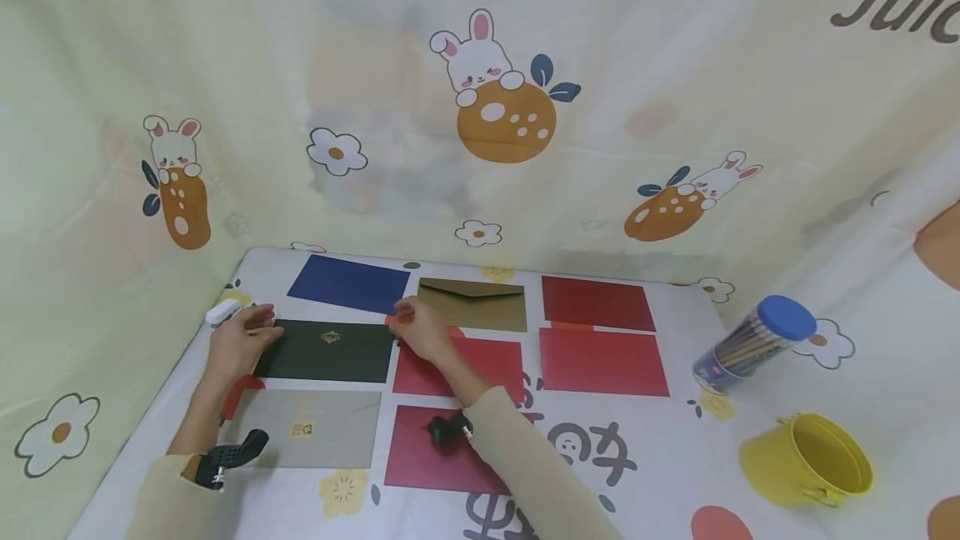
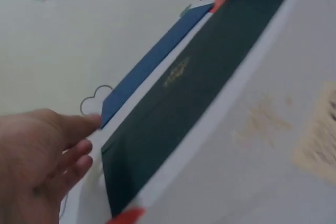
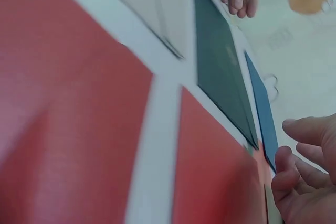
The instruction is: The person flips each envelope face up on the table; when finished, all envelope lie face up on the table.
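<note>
A dark green envelope (image 1: 322, 363) with a small gold emblem lies flat on the table. My left hand (image 1: 238, 347) is at its left end, fingers loosely bent and holding nothing. Beyond it lies a blue envelope (image 1: 348, 283), slightly turned. My right hand (image 1: 422, 332) hovers by the blue envelope's near right corner, close to the gold-brown envelope (image 1: 480, 315). In the right wrist view, the thumb and fingers of the right hand (image 3: 312, 169) are apart, with nothing between them. Whether the fingertips touch any paper is unclear.
A grey envelope (image 1: 330, 448) lies nearest on the left. Several red envelopes (image 1: 603, 362) fill the middle and right, one partly under my right forearm. At the right stand a blue-lidded pencil tub (image 1: 750, 344) and a yellow bucket (image 1: 780, 465). Patterned curtains (image 1: 390, 65) enclose the table.
</note>
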`<action>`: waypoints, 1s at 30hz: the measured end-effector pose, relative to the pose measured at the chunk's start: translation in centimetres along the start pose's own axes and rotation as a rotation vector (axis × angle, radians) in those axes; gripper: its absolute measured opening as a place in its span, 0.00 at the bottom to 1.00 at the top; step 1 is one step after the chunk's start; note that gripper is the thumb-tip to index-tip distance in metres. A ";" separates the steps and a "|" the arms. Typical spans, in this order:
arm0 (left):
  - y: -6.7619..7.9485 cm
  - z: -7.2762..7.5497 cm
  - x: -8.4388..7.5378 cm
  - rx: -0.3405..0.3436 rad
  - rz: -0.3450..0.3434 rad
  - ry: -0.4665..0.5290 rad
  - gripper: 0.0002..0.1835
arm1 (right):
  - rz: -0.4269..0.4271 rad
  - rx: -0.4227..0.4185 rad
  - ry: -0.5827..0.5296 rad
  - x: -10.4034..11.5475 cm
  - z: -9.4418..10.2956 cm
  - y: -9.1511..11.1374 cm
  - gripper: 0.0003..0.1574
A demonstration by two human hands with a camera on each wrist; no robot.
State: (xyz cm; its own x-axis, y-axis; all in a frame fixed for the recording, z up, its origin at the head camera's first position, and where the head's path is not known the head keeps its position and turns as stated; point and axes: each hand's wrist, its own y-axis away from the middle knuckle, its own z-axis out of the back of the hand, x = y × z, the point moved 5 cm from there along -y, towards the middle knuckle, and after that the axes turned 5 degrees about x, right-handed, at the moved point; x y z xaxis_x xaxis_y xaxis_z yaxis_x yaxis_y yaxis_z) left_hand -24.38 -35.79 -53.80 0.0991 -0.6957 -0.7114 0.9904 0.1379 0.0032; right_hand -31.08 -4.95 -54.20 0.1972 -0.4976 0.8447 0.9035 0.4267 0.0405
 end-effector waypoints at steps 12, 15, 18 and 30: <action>-4.8 -2.3 -0.6 0.124 0.123 0.111 0.55 | -0.070 0.049 -0.211 -0.6 0.5 -1.3 0.32; -5.6 -2.7 -1.3 0.142 0.107 0.115 0.57 | -0.085 0.053 -0.262 -0.8 0.4 -1.5 0.34; -6.1 -3.0 -1.4 0.134 0.109 0.128 0.56 | -0.106 0.066 -0.336 -1.2 0.3 -1.6 0.34; -5.5 -2.2 -0.7 -0.007 0.148 0.376 0.34 | -0.205 -0.028 -0.624 -2.5 1.1 -1.7 0.34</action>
State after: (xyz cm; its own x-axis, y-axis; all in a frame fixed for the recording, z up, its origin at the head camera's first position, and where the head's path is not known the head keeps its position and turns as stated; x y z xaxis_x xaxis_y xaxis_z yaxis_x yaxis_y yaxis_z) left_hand -30.11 -34.53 -54.84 0.1978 -0.3617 -0.9111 0.9672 0.2233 0.1213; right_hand -33.49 -3.58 -55.77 -0.2301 -0.0317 0.9727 0.9104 0.3460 0.2266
